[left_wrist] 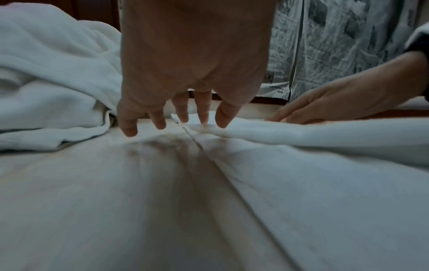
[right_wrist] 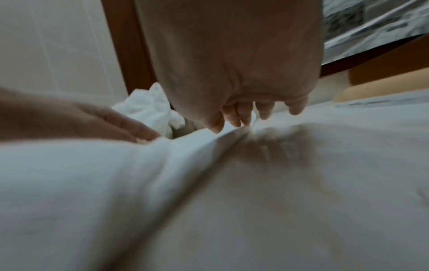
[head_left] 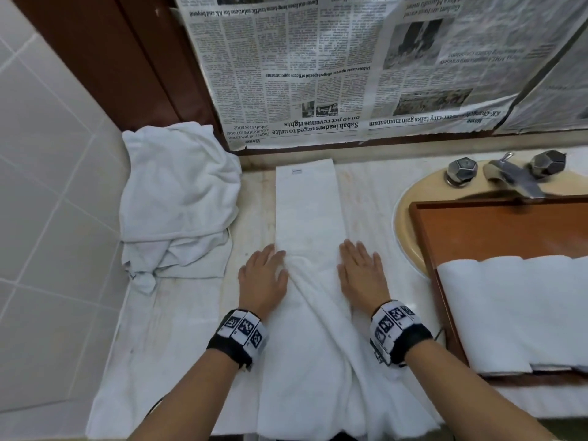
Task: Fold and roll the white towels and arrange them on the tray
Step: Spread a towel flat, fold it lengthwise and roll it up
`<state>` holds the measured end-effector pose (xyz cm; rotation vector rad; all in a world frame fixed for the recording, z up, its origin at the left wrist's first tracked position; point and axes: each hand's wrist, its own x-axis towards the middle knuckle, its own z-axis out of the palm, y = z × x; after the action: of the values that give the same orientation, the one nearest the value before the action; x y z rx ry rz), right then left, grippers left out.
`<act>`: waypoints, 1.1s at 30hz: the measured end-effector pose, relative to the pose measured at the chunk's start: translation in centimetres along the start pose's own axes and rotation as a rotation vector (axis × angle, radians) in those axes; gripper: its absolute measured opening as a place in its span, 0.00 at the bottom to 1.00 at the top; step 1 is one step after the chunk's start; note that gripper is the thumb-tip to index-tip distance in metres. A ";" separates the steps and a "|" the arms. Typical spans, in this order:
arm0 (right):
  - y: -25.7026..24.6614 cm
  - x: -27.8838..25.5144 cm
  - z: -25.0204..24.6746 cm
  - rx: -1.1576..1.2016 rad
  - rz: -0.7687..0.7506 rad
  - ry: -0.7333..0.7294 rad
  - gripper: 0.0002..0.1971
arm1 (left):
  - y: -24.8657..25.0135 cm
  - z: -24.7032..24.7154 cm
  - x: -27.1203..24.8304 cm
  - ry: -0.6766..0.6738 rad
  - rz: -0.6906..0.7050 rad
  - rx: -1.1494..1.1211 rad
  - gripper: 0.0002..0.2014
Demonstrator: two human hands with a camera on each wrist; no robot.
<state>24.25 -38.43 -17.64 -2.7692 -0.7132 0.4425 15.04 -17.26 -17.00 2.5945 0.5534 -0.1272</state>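
Observation:
A long white towel (head_left: 307, 211) folded into a narrow strip runs away from me down the middle of the counter; its near half is rumpled and hangs over the front edge. My left hand (head_left: 264, 275) lies flat at the strip's left edge, fingers straight (left_wrist: 176, 117). My right hand (head_left: 361, 275) presses flat on the strip's right side, fingers (right_wrist: 250, 115) touching the cloth. A wooden tray (head_left: 477, 230) at the right holds rolled white towels (head_left: 515, 310).
A heap of loose white towels (head_left: 178, 198) sits at the back left against the tiled wall (head_left: 47, 186). A beige basin (head_left: 404, 224) with a metal tap (head_left: 512, 179) lies under the tray. Newspaper (head_left: 334, 68) covers the wall behind.

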 end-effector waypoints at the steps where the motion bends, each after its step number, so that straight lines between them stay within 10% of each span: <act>1: -0.2 -1.2 0.0 0.079 -0.007 0.067 0.26 | 0.1 -0.1 -0.4 0.007 0.058 -0.020 0.22; 10: -3.9 -10.1 0.6 0.244 0.269 -0.144 0.14 | 2.3 1.8 -3.2 -0.167 0.465 0.132 0.17; 29: -13.9 -16.1 -1.2 0.425 0.102 0.031 0.11 | -3.8 -0.7 -6.2 -0.081 0.395 -0.215 0.09; 33: -16.5 -15.8 2.5 0.482 0.080 -0.132 0.08 | -5.4 -1.4 -6.6 -0.076 0.287 -0.195 0.08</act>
<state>3.15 -31.91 -11.23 -2.3339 -0.4483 0.7135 6.78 -14.65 -16.94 2.4353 0.1541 -0.0716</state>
